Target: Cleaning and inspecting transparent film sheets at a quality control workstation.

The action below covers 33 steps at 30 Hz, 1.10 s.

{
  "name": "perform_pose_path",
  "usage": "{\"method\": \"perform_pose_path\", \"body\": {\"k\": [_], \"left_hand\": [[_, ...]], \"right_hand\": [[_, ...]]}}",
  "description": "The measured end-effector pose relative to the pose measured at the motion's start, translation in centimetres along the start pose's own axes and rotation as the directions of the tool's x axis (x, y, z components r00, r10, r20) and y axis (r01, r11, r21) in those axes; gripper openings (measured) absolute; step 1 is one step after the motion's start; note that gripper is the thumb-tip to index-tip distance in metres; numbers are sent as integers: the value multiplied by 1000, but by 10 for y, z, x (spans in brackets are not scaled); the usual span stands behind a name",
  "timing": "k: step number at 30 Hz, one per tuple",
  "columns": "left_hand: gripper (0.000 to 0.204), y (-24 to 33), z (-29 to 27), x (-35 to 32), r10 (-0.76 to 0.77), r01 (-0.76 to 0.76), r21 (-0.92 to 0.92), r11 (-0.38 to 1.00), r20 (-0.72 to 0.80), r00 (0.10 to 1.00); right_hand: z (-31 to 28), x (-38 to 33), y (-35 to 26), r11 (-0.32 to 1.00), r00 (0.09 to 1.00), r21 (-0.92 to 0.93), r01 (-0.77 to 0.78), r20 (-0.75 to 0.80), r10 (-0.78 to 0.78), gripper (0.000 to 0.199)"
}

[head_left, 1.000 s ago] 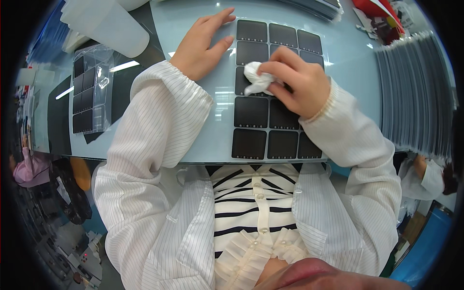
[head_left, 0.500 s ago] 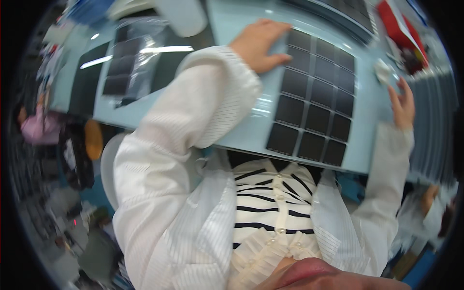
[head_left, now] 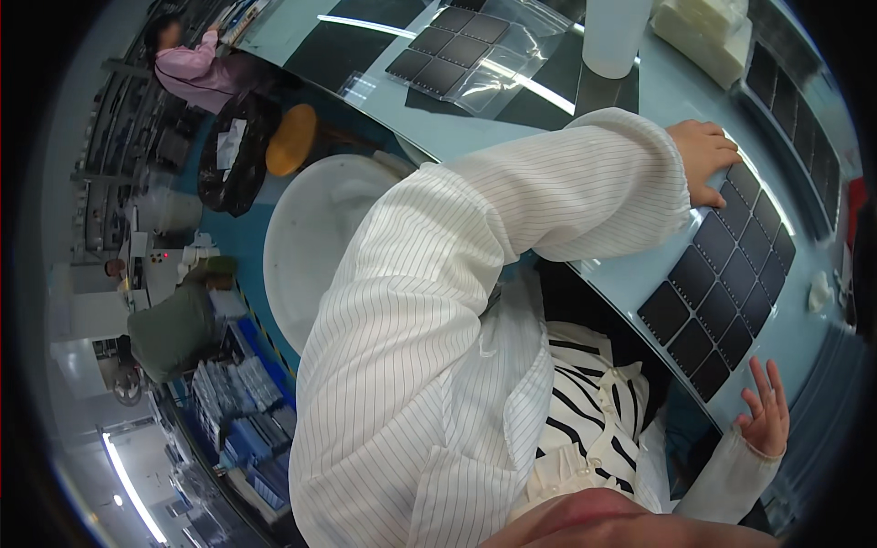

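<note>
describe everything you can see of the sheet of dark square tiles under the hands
The sheet of dark square tiles is a flat grid of matte, near-black rounded squares, three across and about six long, split by thin pale seams. It lies flat on the pale blue table, running diagonally in the tilted view, one end near the table's front edge. The left hand presses its fingertips on the far end. The right hand hovers open by the near end, apparently not touching. Faint glare suggests a smooth surface.

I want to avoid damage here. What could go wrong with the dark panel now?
The left hand presses on one end of the grid of dark square tiles, so it may leave smudges there. The panel's near corner lies close to the table edge and the right hand is lifted, so it might slide off.
</note>
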<state>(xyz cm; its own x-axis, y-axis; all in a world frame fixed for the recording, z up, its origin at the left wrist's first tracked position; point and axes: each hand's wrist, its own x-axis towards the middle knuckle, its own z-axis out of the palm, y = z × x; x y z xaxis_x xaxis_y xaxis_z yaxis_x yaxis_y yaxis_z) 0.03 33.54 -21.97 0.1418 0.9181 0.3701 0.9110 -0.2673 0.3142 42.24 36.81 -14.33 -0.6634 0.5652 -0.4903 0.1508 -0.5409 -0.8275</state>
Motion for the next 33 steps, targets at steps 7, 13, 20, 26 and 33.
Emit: {"method": "perform_pose_path", "body": {"k": [7,13,20,26,33], "left_hand": [[70,3,-2,-1,-39,36,53,998,54,998],[69,6,-6,2,-42,41,21,999,85,995],[68,8,-11,-1,-27,28,-15,999,62,998],[68,6,-15,0,-41,43,-39,998,54,998],[60,3,-13,3,-150,138,-286,948,-22,988]], "right_hand": [[-20,38,16,961,970,-266,-80,-243,14,48],[-43,45,21,908,993,-414,58,-68,-94,44],[48,25,53,803,839,-251,540,238,-490,81],[90,18,62,774,885,-466,429,47,-462,75],[65,10,61,646,848,-652,397,-9,-530,65]]}}
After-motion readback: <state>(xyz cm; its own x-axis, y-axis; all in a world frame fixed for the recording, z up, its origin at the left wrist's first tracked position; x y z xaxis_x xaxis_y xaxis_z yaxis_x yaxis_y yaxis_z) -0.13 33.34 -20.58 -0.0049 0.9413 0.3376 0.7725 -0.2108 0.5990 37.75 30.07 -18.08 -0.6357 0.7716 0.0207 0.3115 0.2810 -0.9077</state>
